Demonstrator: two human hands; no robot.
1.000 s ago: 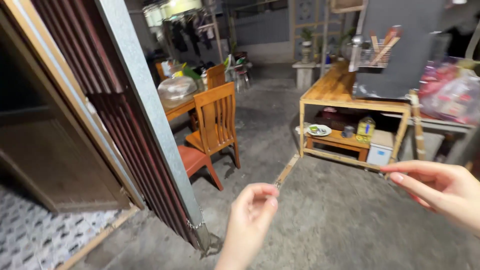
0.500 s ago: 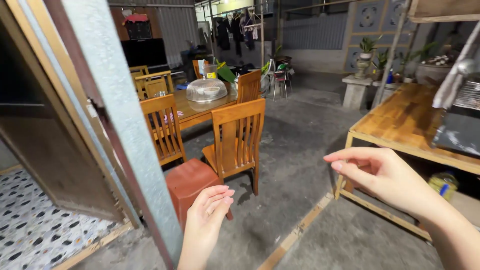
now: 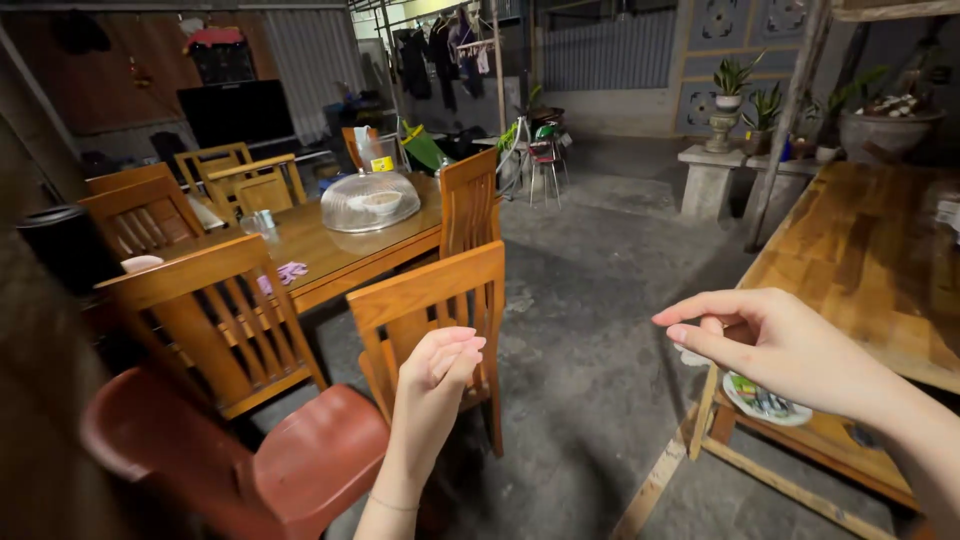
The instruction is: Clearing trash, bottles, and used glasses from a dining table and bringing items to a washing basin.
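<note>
My 2 hands are hanging empty: left hand [image 3: 435, 365] loosely curled just before the wooden chair [image 3: 430, 320], right hand [image 3: 770, 345] half-spread beside the wooden bench [image 3: 860, 260], balancing me

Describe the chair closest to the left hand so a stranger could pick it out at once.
Start at the long wooden dining table bearing a domed mesh food cover. On its near side, toward the open concrete floor, stand two slat-backed wooden chairs; take the wooden chair directly behind the raised left hand. Unlike its twin, no red plastic chair sits in front of it.
</note>
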